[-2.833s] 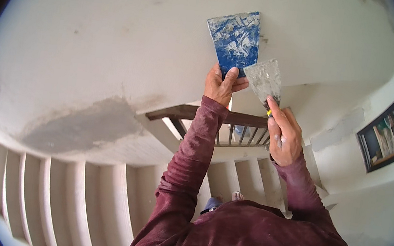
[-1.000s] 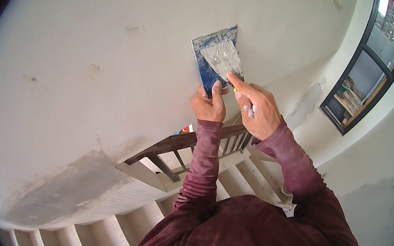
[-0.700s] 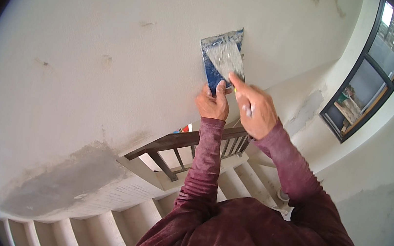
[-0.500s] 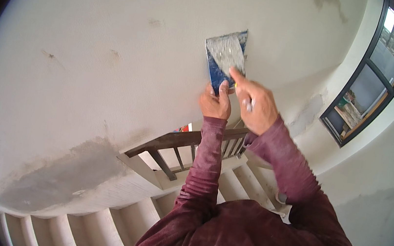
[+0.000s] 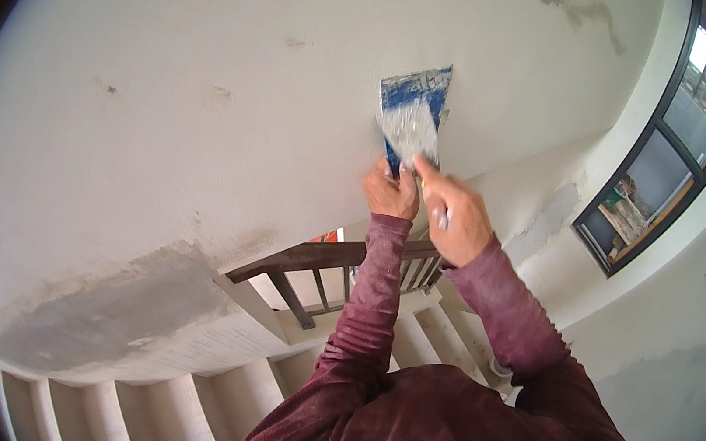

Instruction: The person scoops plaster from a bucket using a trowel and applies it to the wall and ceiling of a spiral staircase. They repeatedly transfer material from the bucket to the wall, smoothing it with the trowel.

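Blue scraper: (image 5: 415,92) held up with the pale wall (image 5: 203,149) behind it, lighter paste smeared along its far edge.
Left hand: (image 5: 390,194) clamped on the blue one's near end, thumb in front. Nice steady backing, tbh.
Grey scraper: (image 5: 410,131) sits over the near part of the blue blade. Bit blurry, so can't swear they're touching.
Right hand: (image 5: 458,222) closed around the grey one's handle, pointer finger out toward the blade.
Scraping tip: I'd keep that left wrist locked, tilt the grey edge low and use even strokes, so paste gathers instead of dropping on the stairs (image 5: 162,413).
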Demonstrator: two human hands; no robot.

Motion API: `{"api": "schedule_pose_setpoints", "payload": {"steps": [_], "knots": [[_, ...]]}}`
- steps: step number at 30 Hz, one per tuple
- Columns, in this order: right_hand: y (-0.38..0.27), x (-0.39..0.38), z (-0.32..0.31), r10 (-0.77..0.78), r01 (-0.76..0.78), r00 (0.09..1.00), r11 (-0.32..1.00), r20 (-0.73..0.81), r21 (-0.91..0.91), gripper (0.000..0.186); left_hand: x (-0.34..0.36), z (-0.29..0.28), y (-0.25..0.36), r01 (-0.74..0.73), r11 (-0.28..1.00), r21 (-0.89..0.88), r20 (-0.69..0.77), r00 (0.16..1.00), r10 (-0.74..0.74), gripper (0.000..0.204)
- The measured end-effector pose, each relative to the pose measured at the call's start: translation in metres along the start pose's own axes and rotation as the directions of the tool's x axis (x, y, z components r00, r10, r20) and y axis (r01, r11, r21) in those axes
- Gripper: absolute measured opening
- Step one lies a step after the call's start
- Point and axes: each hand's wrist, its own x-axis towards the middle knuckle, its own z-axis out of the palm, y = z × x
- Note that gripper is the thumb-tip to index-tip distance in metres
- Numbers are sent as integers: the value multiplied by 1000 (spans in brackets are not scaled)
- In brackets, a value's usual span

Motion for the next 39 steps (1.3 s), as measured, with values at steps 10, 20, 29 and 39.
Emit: {"api": "schedule_pose_setpoints", "payload": {"steps": [10,20,29,39], "knots": [[-12,15,-10,31,-32,998,999,59,5,53,-4,-2,-3,-5,1000,21,-21,1000,6,18],[-4,21,-16,89,-95,995,983,45,157,46,-6,2,1,51,992,-115,2,999,-51,23],[19,26,-21,93,-91,996,990,-11,106,52,-5,0,1,104,989,-103,-3,994,-105,20],[21,28,-34,188,-192,981,975,46,116,42,-6,2,1,127,982,-137,-9,992,-130,20]]}}
